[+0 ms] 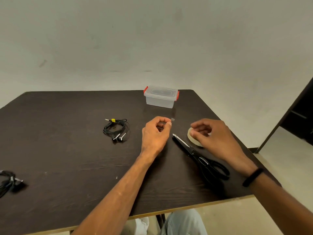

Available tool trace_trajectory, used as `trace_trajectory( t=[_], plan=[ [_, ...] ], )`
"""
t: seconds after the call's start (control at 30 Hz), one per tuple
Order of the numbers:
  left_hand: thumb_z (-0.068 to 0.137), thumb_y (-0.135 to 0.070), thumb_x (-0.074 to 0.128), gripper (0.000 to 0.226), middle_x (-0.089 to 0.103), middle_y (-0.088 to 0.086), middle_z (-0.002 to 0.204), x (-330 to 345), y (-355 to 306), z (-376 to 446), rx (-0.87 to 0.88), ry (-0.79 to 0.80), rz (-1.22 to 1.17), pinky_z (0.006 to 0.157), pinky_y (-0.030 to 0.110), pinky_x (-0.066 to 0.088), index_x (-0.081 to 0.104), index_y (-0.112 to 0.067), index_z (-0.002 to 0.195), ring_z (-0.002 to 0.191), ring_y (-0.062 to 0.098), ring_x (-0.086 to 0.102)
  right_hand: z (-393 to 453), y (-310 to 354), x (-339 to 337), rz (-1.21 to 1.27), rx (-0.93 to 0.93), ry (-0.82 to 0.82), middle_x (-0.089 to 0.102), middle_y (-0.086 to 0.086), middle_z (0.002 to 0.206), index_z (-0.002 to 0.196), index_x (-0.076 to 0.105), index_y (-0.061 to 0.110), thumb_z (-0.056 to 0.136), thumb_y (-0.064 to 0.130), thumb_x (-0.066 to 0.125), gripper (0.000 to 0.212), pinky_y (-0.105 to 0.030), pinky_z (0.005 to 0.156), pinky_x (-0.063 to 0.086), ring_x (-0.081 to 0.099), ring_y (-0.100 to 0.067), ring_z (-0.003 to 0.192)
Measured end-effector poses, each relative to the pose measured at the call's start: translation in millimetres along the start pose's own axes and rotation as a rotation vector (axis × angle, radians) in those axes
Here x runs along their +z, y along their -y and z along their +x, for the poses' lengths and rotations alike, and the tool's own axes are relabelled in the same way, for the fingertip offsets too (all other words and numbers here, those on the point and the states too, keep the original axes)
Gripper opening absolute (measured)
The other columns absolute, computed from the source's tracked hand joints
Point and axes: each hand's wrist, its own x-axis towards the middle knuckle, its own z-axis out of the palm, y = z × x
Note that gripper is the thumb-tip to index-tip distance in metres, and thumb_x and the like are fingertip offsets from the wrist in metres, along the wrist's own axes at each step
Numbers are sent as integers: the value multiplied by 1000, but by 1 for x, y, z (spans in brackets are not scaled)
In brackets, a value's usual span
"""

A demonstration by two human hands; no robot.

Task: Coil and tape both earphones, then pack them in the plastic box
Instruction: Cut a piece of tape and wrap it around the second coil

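A coiled black earphone (pixel 116 129) with a yellow tag lies mid-table. A second black earphone (pixel 9 182) lies at the left edge, partly cut off. The clear plastic box (pixel 160 97) with red latches stands closed at the far side. My left hand (pixel 156 134) pinches a small clear piece of tape (pixel 172 119) between thumb and forefinger, right of the coiled earphone. My right hand (pixel 213 136) hovers with loosely curled fingers over the tape roll (pixel 192 139), which it partly hides; whether it touches the roll I cannot tell.
Black scissors (pixel 201 158) lie shut between my hands, tips pointing away. The dark wooden table (pixel 67 158) ends close on the right and near side. A dark furniture leg (pixel 277 126) stands to the right on the pale floor.
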Motion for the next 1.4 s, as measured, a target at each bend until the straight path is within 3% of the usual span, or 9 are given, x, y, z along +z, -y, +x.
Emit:
trace_trajectory(
  t=[0.13,0.37,0.53,0.73,0.87,1.03,1.1,1.2,1.4],
  plan=[
    [89,-37,72,12,78,-2,87,-18,-6,0,-79,-32,-190,74,34,57,78,-31,97,80,13,71,13,38,38,564,205,90,82,-4,91,111,75,17,87,19,85,26,-30,75,61,77,-18,86],
    [92,-36,78,19,76,0,88,-102,-11,6,-60,-66,-128,71,30,57,73,-29,109,71,8,70,38,95,103,902,249,187,82,-12,99,119,71,10,80,11,89,43,-33,76,60,78,-21,90],
    [89,-35,80,24,75,-3,82,-149,2,13,-42,-59,-2,78,41,61,72,-31,111,79,22,75,54,112,138,919,210,263,81,-10,96,114,72,9,79,5,88,39,-32,77,59,76,-15,85],
    [85,-36,85,25,78,5,89,-187,6,36,-14,48,64,77,30,61,76,-26,106,75,12,72,74,112,162,989,212,291,80,-13,104,117,72,5,80,3,86,40,-30,78,58,73,-15,86],
    [86,-37,83,22,77,-7,88,-201,13,60,14,53,246,81,23,57,76,-30,105,80,5,69,89,94,170,977,238,145,79,-6,96,110,74,9,79,6,88,34,-27,72,58,73,-10,82],
    [94,-37,66,43,67,-1,133,-204,33,89,130,201,743,113,41,45,64,-32,137,122,17,58,96,73,176,830,228,27,78,-12,91,103,76,13,80,19,91,28,-26,65,57,66,-11,69],
    [93,-46,66,53,60,3,142,-198,35,99,34,338,860,112,51,45,56,-35,145,133,27,52,94,76,176,830,221,13,78,-15,92,101,77,14,83,26,88,24,-29,67,58,62,-13,67],
    [92,-46,72,47,60,1,127,-188,31,110,-8,465,975,106,49,50,65,-33,136,120,25,59,91,81,177,768,171,-21,80,-10,94,95,77,18,90,38,81,22,-31,67,59,62,-11,68],
    [93,-33,74,20,56,-5,100,-182,30,116,91,462,1007,86,34,54,74,-19,107,95,18,62,92,85,184,677,175,74,79,-1,98,100,78,19,97,58,62,42,-33,75,64,73,-13,81]
  ],
)
